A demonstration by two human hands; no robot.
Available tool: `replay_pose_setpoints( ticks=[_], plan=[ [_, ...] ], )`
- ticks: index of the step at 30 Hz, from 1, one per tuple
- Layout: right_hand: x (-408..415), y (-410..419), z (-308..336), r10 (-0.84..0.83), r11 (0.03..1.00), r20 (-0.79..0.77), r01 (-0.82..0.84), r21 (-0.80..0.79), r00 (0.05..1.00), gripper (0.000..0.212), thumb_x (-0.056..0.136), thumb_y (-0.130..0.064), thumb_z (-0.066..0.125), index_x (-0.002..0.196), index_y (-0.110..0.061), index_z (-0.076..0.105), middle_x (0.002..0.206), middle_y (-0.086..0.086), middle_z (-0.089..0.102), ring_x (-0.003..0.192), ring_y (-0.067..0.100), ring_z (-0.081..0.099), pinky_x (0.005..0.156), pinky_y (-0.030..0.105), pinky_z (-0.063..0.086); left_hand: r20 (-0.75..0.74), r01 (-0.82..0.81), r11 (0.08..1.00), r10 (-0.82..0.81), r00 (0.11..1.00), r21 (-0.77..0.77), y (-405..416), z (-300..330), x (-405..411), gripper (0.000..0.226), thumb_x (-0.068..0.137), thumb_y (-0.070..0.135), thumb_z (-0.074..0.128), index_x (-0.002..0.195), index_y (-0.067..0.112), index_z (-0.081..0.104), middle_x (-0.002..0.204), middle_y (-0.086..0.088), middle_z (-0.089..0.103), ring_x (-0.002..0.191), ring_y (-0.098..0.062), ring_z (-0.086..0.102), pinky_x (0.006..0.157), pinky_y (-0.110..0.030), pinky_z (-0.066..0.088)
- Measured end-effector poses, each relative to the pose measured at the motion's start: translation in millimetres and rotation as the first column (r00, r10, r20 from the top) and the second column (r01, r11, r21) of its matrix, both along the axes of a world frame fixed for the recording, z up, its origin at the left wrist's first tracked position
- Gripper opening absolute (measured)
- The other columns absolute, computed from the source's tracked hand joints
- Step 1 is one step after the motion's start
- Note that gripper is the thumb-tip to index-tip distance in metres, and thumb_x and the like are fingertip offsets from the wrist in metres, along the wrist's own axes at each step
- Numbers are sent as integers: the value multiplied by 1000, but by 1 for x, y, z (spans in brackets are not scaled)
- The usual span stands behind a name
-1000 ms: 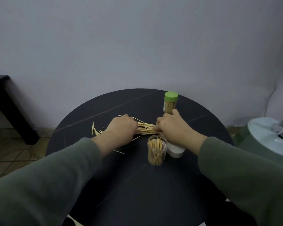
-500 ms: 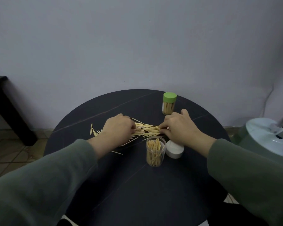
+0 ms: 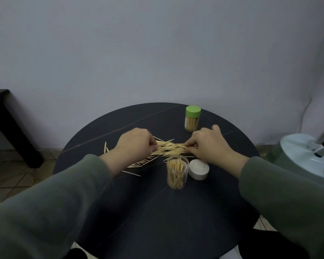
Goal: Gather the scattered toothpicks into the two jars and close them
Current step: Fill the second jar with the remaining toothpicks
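On the round dark table (image 3: 157,212), left to right: a thin fringe of stray toothpicks (image 3: 106,148) lies at the far left of the spread, a few more trailing toward the near edge below the left wrist. Left hand (image 3: 137,144): knuckles up, fingers curled down onto the left end of the toothpick heap (image 3: 169,149); its grip closes over that end, though how many sticks it truly holds is hidden under the palm. The heap itself lies flat between the two hands, sticks roughly parallel and running left to right. Compared with a second ago the hands stand farther apart and the bundle, then squeezed short between them, is drawn out longer and looser. Open clear jar (image 3: 177,171): upright, just in front of the heap, partly filled with toothpicks standing on end. White lid (image 3: 199,169): resting on the table, touching or just beside the open jar on its right. Green-lidded jar (image 3: 192,118): upright, closed, filled, at the back of the table; earlier partly covered by the right hand, now apart from it. Right hand (image 3: 209,144): fingertips pinching the right end of the heap, its grip closed on those sticks. Judgement: one jar is finished; the sticks are being aligned rather than lifted, so transfer into the open jar and its capping remain.
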State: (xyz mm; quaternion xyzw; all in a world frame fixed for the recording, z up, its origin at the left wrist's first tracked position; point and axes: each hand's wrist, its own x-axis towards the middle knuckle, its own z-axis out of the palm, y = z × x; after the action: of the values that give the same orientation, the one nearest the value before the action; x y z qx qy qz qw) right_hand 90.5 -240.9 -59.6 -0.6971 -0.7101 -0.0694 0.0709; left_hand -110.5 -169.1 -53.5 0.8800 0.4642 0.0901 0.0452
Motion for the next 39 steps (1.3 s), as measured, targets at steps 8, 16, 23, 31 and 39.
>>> replay_pose_setpoints(
  ticks=[8, 16, 23, 31, 39],
  plan=[
    [-4, -3, 10, -83, 996, -321, 87, -4, 943, 26, 90, -44, 60, 112, -33, 69, 107, -13, 67, 108, 11, 52, 103, 41, 27, 193, -14, 986, 46, 980, -164, -5, 17, 0, 18, 92, 34, 62, 105, 25, 71, 104, 7, 68, 91, -7, 58, 72, -22, 43],
    [-9, -20, 24, -73, 996, -883, 78, -41, 463, 26, 83, -33, 71, 106, -21, 73, 96, -12, 68, 103, 9, 59, 93, 36, 48, 606, 107, 898, 197, 771, -428, -33, 26, -14, 15, 88, 33, 67, 98, 24, 74, 94, 14, 70, 85, 4, 58, 66, -12, 40],
    [-12, -38, 35, 31, 999, -923, -31, 21, 382, 16, 79, -33, 72, 94, -28, 75, 97, -10, 73, 102, 4, 62, 86, 23, 46, 747, 241, 807, 326, 580, -539, -55, 25, -13, 17, 89, 30, 65, 102, 23, 74, 77, 19, 67, 56, 15, 52, 52, -11, 39],
    [-18, -44, 33, 51, 982, -816, -179, -65, 575, 9, 77, -28, 77, 85, -32, 76, 83, -7, 75, 87, 8, 69, 76, 19, 53, 781, 350, 769, 294, 550, -536, -66, 12, 4, 18, 91, 19, 64, 105, 11, 73, 83, 8, 69, 55, 14, 54, 48, -2, 36],
    [-12, -45, 30, -13, 967, -767, -188, -174, 642, 13, 76, -32, 76, 89, -33, 75, 91, -5, 74, 92, 10, 66, 90, 35, 54, 772, 394, 739, 263, 578, -546, -62, 1, -1, 19, 83, 15, 71, 101, 9, 75, 97, 0, 75, 94, -6, 68, 80, -13, 52]
  ],
)
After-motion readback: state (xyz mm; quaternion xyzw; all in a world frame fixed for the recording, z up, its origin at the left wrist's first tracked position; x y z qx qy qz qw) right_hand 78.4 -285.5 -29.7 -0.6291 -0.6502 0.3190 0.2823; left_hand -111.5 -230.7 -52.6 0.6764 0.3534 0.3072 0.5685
